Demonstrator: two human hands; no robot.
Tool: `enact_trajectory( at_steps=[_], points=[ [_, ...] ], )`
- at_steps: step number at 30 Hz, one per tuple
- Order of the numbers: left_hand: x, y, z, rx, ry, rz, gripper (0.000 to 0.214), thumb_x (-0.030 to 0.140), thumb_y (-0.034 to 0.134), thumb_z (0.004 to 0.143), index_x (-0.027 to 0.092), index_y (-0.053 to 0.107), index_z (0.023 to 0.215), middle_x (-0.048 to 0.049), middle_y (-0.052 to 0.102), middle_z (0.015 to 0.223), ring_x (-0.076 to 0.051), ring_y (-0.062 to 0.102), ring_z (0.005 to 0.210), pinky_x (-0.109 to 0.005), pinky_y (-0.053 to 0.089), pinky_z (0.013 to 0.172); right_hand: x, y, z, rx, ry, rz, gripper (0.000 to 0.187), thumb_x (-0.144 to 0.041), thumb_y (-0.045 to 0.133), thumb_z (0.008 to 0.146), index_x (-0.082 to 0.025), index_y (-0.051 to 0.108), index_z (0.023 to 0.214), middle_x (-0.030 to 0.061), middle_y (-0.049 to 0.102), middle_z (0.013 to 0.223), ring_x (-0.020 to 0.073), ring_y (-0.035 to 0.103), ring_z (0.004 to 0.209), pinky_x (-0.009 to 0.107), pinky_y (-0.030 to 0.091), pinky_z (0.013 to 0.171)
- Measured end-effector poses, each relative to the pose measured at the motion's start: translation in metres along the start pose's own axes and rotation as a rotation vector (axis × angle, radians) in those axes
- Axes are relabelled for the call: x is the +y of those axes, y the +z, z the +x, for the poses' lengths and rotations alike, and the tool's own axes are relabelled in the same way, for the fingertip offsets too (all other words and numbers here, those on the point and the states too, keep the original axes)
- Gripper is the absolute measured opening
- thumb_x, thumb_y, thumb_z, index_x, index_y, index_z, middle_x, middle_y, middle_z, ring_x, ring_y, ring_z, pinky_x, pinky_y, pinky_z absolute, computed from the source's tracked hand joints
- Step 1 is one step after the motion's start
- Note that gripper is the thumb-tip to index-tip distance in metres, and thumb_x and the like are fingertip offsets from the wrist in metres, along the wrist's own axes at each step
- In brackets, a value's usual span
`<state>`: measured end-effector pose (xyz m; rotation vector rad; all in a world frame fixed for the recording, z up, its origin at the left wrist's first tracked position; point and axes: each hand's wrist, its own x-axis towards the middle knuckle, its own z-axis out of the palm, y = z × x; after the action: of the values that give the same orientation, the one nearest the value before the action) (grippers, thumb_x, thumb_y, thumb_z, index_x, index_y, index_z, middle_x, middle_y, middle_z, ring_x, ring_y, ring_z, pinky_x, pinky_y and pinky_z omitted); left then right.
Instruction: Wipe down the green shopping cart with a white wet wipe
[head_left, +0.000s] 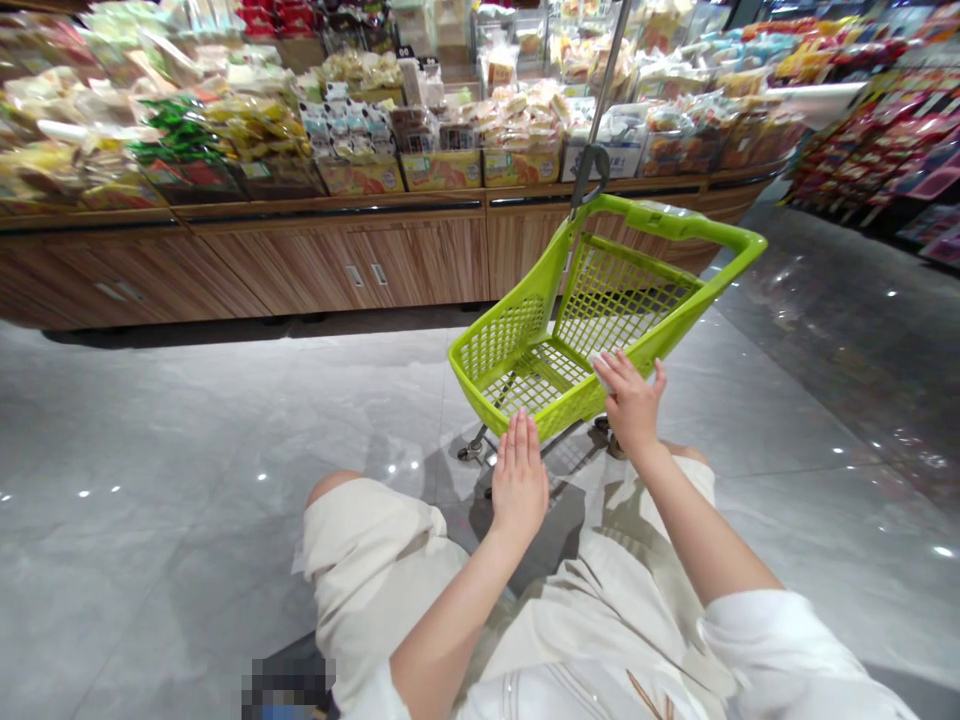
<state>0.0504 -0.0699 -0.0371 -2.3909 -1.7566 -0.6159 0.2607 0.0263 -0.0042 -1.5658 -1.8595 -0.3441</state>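
Note:
A lime-green shopping cart (469,352) with a lattice basket stands in front of my knees. My left hand (520,475) is at its near rim, fingers straight and close together, with nothing seen in it. Further right along the same side, my right hand (631,400) reaches over the rim with its thumb apart. Under its fingertips shows a small white piece (598,368), which looks like a tissue or wipe pressed on the cart. Most of that piece is hidden by the fingers. The basket holds nothing that I can see.
Behind the cart runs a wooden display counter (285,265) stacked with packaged snacks (521,115). A grey pole (600,105) rises by the cart's handle. More goods hang on a rack (874,150) at the right. The floor (187,430) is shiny grey tile.

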Motion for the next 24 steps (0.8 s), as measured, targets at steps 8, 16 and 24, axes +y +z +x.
enact_trajectory(
  at_steps=[8, 16, 24],
  points=[
    [-0.002, 0.003, 0.0, 0.001, -0.01, 0.031, 0.078, 0.016, 0.049, 0.087, 0.0, 0.013, 0.155, -0.0192, 0.017, 0.164, -0.027, 0.008, 0.154, -0.044, 0.025, 0.124, -0.101, -0.004, -0.045, -0.166, -0.249, 0.166, 0.069, 0.0, 0.042, 0.077, -0.028, 0.051, 0.14, 0.0039, 0.058, 0.143, 0.0188, 0.05, 0.135, 0.05, -0.002, 0.122],
    [-0.006, 0.0, 0.0, 0.001, 0.021, 0.033, 0.077, 0.017, 0.048, 0.089, 0.001, 0.013, 0.156, -0.0194, 0.017, 0.164, -0.028, 0.01, 0.153, -0.044, 0.027, 0.123, -0.01, -0.004, -0.008, -0.06, -0.136, 0.023, 0.07, -0.002, 0.046, 0.074, -0.032, 0.054, 0.137, 0.0012, 0.061, 0.139, 0.0248, 0.044, 0.141, 0.061, 0.002, 0.118],
    [-0.002, 0.0, 0.001, -0.011, -0.004, -0.003, 0.083, 0.021, 0.051, 0.088, 0.002, 0.007, 0.157, -0.0202, 0.013, 0.165, -0.028, 0.008, 0.154, -0.046, 0.027, 0.122, -0.053, 0.0, -0.024, -0.08, -0.076, 0.088, 0.071, -0.001, 0.042, 0.074, -0.03, 0.052, 0.139, 0.0033, 0.058, 0.143, 0.0208, 0.05, 0.135, 0.057, 0.004, 0.12]
  ],
)
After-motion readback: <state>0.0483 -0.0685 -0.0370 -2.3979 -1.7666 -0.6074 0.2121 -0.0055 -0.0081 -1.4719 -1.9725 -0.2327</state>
